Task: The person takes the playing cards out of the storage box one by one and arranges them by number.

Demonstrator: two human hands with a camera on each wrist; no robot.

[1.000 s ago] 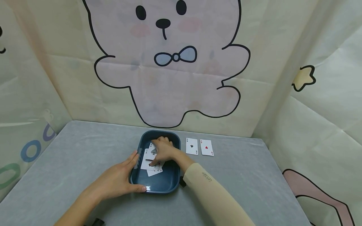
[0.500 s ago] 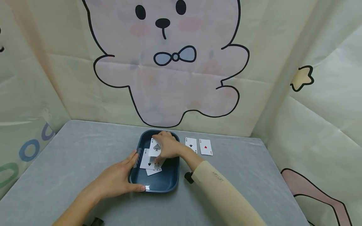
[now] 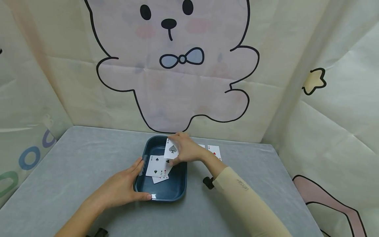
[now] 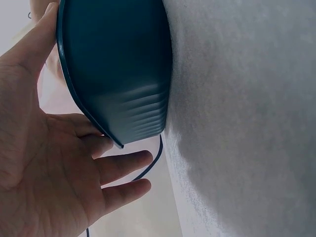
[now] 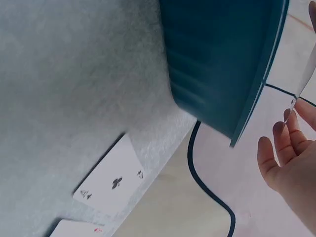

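Blue tray [image 3: 170,191] beneath, right hand [image 3: 188,148] pinches spade ace [image 3: 170,150].

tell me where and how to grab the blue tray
Probably by the rim of the blue tray on its near right side, coming from the right, thumb inside. That rim stands above the table, giving a wall to pinch; the cards inside lie farther left, and the left grip rests on the opposite side.

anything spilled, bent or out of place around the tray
Nothing looks spilled or damaged. Only the cards inside the blue tray look untidy, overlapping at different angles; the right hand holds an ace of spades.
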